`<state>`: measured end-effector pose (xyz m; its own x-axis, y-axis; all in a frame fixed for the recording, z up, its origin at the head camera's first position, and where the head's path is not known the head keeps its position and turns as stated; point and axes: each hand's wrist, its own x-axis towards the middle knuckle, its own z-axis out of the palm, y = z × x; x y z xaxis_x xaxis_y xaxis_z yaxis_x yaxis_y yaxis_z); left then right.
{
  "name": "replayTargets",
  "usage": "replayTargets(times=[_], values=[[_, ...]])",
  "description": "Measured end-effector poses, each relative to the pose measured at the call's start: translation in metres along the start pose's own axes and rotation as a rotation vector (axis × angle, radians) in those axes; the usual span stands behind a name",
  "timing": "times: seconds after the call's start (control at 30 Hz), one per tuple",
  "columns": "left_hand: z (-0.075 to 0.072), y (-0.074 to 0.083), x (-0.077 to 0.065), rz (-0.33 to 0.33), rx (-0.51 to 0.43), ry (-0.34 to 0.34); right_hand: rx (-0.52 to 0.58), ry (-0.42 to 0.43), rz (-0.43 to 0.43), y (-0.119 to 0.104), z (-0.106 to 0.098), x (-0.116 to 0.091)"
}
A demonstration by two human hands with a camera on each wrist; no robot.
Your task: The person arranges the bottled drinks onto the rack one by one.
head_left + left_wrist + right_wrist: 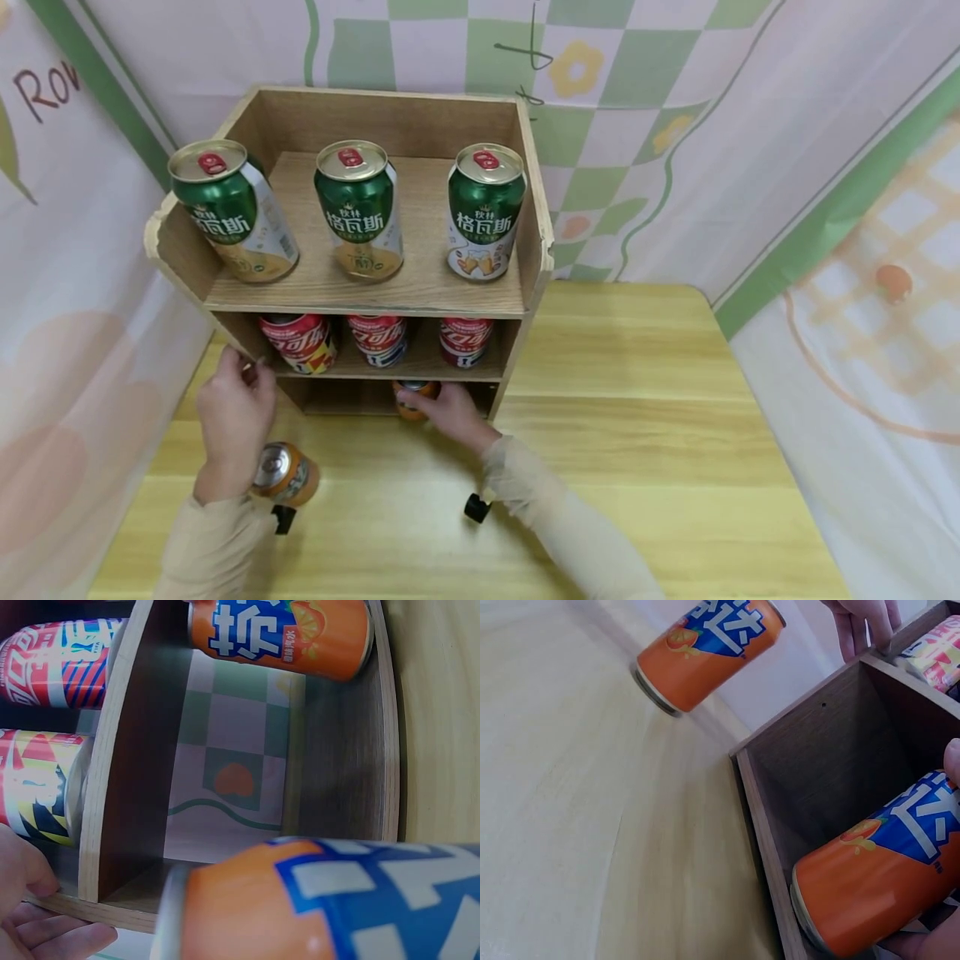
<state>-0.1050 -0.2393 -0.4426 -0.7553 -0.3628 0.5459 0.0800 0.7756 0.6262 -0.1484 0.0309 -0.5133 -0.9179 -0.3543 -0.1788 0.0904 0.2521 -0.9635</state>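
A three-tier wooden shelf (397, 296) stands on the table. On its lowest tier is an orange soda can (412, 408), gripped by my right hand (457, 414); the right wrist view shows this can (877, 870) standing on the tier board, thumb and fingers around its sides. My left hand (236, 408) holds the front edge of the shelf's left side panel, thumb inside and fingers outside in the left wrist view. A second orange can (288, 475) stands on the table beside my left wrist, large and close in the left wrist view.
Three green cans, the middle one (358, 212) among them, stand on the top tier. Three red cans, including a middle one (377, 337), fill the tier below. Patterned cloth (592, 150) hangs behind. The wooden table (637, 417) extends to the right.
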Motion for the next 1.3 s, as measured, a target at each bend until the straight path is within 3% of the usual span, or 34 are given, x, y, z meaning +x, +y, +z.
replayTargets(times=[0.33, 0.7, 1.03, 1.3], values=[[0.002, 0.002, 0.002, -0.017, -0.007, -0.007, -0.073, -0.072, 0.103, -0.002, -0.004, 0.006], [0.001, 0.001, 0.0, -0.021, -0.003, -0.017, -0.127, -0.115, 0.193, -0.008, 0.007, 0.014], [0.001, 0.0, 0.0, -0.007, 0.014, 0.002, -0.096, -0.132, 0.18, -0.011, 0.025, 0.024], [0.001, 0.003, 0.0, -0.014, 0.015, -0.008, -0.183, -0.147, 0.172, -0.017, 0.037, 0.033]])
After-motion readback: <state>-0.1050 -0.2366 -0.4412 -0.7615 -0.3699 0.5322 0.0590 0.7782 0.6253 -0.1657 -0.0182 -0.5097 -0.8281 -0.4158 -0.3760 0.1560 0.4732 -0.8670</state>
